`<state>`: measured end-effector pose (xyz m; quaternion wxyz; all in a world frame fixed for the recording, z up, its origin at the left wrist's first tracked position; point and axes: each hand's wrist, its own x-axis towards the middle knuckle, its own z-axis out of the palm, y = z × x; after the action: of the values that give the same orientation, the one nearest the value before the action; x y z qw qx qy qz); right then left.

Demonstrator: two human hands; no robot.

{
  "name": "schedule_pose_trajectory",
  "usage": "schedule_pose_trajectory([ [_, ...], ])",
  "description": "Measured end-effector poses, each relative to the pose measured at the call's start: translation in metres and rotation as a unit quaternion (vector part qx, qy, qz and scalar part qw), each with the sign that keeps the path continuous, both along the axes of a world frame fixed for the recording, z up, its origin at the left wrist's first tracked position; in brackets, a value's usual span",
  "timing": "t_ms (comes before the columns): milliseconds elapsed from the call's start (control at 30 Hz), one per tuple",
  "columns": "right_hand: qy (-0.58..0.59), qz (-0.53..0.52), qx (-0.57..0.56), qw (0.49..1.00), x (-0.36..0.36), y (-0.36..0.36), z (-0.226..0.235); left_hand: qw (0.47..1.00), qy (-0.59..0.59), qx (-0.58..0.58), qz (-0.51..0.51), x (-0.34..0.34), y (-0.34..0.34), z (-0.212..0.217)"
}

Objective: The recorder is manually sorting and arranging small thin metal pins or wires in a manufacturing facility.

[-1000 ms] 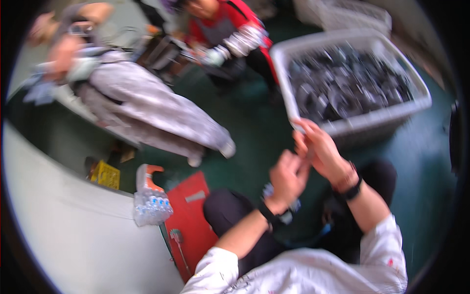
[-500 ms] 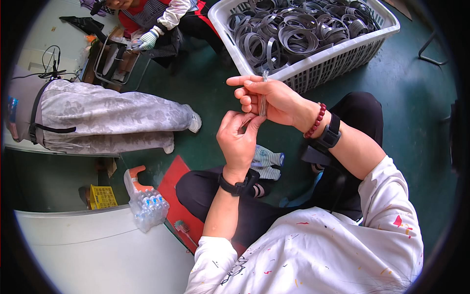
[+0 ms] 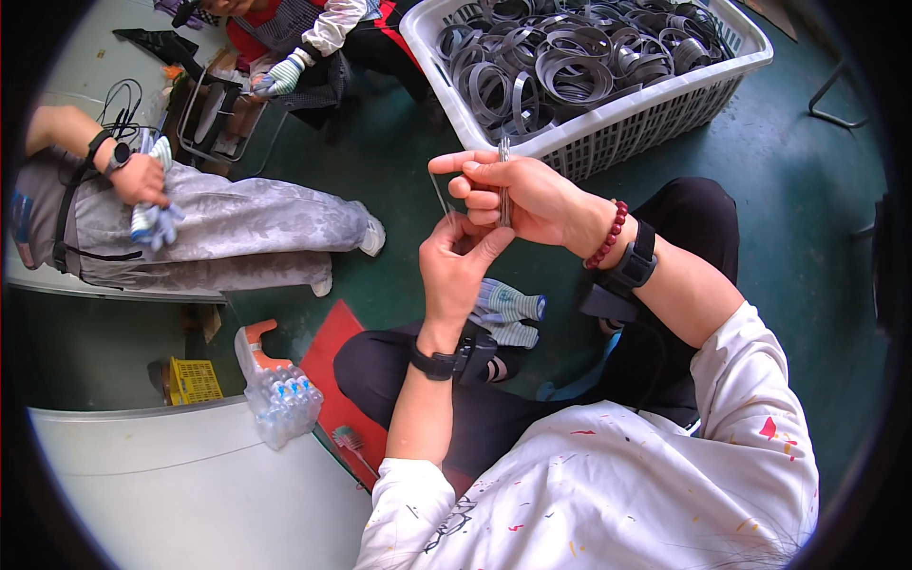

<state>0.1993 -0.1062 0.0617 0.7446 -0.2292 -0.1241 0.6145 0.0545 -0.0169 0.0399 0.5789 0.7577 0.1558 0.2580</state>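
Observation:
My right hand is closed round an upright bundle of thin silvery wires, whose top ends stick out above the thumb. Its index finger points left. Just below and to the left, my left hand pinches near the bundle's lower end. One thin wire stands apart from the rest, rising from my left fingers toward my right index fingertip. Whether my left fingers also touch the bundle is hard to see.
Ahead stands a pale plastic crate heaped with dark coiled strips. Striped gloves lie by my feet. At left are a red board, bottled water, and a standing person's leg. Another gloved person works at far left.
A single wire now stands out from the bundle beside my left fingers. My left hand has tilted slightly left. The standing person's hand, holding gloves, has come into view.

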Motion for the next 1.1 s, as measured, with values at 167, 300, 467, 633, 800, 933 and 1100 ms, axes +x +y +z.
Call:
schedule_pose_trajectory([
  [167,-0.118,-0.022,-0.041,0.992,0.017,-0.003,-0.012,0.947,0.095,-0.289,-0.102,-0.001,0.009,0.007],
  [300,-0.320,-0.027,-0.135,0.937,0.014,0.000,-0.014,0.943,0.093,-0.304,-0.098,0.002,0.010,0.008],
  [467,-0.400,-0.039,-0.118,0.908,0.006,0.003,-0.022,0.947,0.117,-0.281,-0.099,0.004,0.009,0.008],
  [633,-0.379,-0.045,-0.163,0.910,0.010,0.000,-0.011,0.920,0.077,-0.365,-0.118,-0.001,0.016,0.003],
  [800,-0.397,-0.058,-0.174,0.899,0.011,-0.003,-0.007,0.928,0.060,-0.360,-0.075,-0.004,0.014,0.004],
  [933,-0.410,-0.073,-0.176,0.892,0.012,-0.002,-0.010,0.927,0.067,-0.365,-0.059,-0.003,0.013,0.005],
  [1100,-0.412,-0.089,-0.171,0.890,0.016,0.001,-0.015,0.932,0.073,-0.351,-0.047,-0.003,0.016,0.004],
])
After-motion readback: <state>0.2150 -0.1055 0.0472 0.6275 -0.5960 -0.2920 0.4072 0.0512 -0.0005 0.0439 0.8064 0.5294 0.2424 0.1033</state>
